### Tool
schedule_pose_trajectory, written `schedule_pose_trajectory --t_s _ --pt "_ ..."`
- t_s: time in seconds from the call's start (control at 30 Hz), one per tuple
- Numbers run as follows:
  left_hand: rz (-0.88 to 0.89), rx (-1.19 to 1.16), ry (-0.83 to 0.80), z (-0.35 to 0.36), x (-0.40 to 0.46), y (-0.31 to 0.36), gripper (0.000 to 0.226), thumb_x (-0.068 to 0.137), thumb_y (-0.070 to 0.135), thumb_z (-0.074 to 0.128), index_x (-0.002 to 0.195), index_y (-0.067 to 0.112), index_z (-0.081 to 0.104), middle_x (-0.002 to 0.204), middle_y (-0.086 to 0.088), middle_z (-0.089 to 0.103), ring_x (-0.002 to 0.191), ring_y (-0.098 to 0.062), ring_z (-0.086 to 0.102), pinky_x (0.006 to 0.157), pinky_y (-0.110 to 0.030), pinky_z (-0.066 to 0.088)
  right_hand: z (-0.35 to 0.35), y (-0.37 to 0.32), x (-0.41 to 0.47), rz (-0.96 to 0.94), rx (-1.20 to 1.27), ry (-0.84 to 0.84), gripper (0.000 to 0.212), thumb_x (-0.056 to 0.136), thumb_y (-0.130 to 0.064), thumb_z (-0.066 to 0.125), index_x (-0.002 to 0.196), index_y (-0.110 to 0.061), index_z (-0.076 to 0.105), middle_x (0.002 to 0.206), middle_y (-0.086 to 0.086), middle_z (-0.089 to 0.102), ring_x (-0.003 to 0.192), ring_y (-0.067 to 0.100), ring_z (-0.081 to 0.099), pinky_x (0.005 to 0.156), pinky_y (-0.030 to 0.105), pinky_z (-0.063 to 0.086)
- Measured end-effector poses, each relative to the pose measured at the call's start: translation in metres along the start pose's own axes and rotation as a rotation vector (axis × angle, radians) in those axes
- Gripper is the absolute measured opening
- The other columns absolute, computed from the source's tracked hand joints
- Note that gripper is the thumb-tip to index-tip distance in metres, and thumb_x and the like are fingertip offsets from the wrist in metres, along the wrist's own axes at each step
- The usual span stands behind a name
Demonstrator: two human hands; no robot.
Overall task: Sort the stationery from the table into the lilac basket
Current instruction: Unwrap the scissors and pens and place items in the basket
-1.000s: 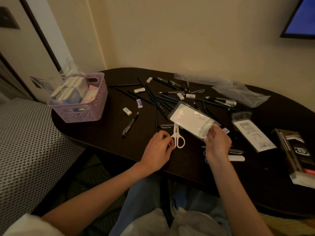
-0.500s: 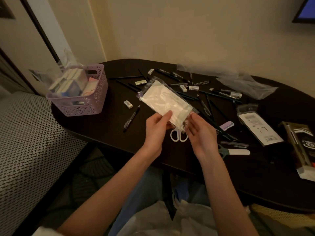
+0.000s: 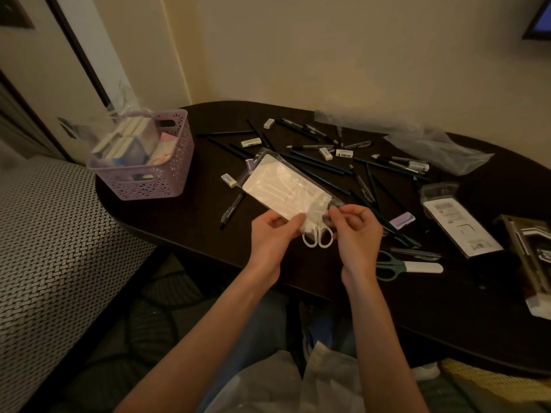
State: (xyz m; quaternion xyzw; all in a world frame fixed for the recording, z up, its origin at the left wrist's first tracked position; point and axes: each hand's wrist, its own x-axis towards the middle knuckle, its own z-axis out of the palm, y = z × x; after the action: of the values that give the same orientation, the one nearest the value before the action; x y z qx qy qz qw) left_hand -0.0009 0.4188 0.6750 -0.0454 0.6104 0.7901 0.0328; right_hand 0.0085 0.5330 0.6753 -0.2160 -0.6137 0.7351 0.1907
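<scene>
Both my hands hold a clear plastic packet [image 3: 286, 186] with a white card inside, lifted above the dark table [image 3: 185, 222]. My left hand [image 3: 272, 238] pinches its near left corner, and my right hand [image 3: 356, 231] pinches its near right corner. Below the packet, white scissors [image 3: 317, 238] lie on the table with only their handles showing. The lilac basket [image 3: 155, 177] stands at the table's left end, filled with boxes and packets. Pencils [image 3: 316, 162], pens [image 3: 232, 207] and small erasers [image 3: 229, 179] lie scattered over the table.
Green-handled scissors [image 3: 405, 267] lie right of my right hand. A flat packaged item [image 3: 459, 225] and a dark box [image 3: 533, 257] sit at the right. Crumpled clear bags [image 3: 432, 147] lie near the wall. A woven-pattern seat [image 3: 44, 248] is at the left.
My right hand lifted the packet off the table and swung it left. My left hand left the white scissors and took the packet's near corner. The camera tilted down.
</scene>
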Motion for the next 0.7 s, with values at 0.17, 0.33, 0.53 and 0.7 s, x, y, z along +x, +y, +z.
schedule_pose_trajectory --t_s 0.17,0.33,0.53,0.7 --pt "0.004 0.027 -0.012 -0.003 0.000 -0.003 0.027 0.081 0.000 0.072 0.100 0.018 0.065 0.101 -0.004 0.074 0.091 -0.015 0.072 0.082 -0.031 0.058 -0.006 0.001 -0.001 0.021 0.000 -0.048 0.010 0.087 -0.008 0.066 0.095 -0.013 0.062 0.088 0.002 0.073 0.082 0.012 0.069 0.074 0.024 0.054" --pt "0.032 0.026 -0.028 -0.002 -0.001 -0.008 0.033 0.077 -0.002 0.074 0.102 0.016 0.063 0.101 -0.006 0.073 0.090 -0.016 0.072 0.078 -0.028 0.059 -0.008 0.004 -0.003 0.006 0.010 -0.069 0.021 0.086 -0.003 0.066 0.102 -0.012 0.058 0.087 0.003 0.074 0.085 0.011 0.070 0.079 0.027 0.054" --pt "0.025 0.044 -0.047 -0.005 0.000 -0.013 0.040 0.075 -0.004 0.076 0.109 0.012 0.062 0.105 -0.006 0.072 0.092 -0.014 0.071 0.076 -0.026 0.059 -0.009 0.004 -0.003 0.037 0.051 -0.096 0.033 0.081 -0.011 0.074 0.111 -0.016 0.060 0.082 -0.004 0.073 0.085 0.008 0.070 0.075 0.024 0.056" --pt "0.040 0.115 -0.107 -0.008 0.003 -0.017 0.042 0.076 -0.002 0.075 0.111 0.016 0.061 0.109 -0.005 0.071 0.097 -0.013 0.070 0.078 -0.027 0.059 -0.010 0.005 -0.001 -0.079 -0.046 -0.127 0.013 0.083 -0.008 0.071 0.093 -0.016 0.069 0.090 -0.007 0.071 0.088 0.004 0.069 0.068 0.018 0.056"
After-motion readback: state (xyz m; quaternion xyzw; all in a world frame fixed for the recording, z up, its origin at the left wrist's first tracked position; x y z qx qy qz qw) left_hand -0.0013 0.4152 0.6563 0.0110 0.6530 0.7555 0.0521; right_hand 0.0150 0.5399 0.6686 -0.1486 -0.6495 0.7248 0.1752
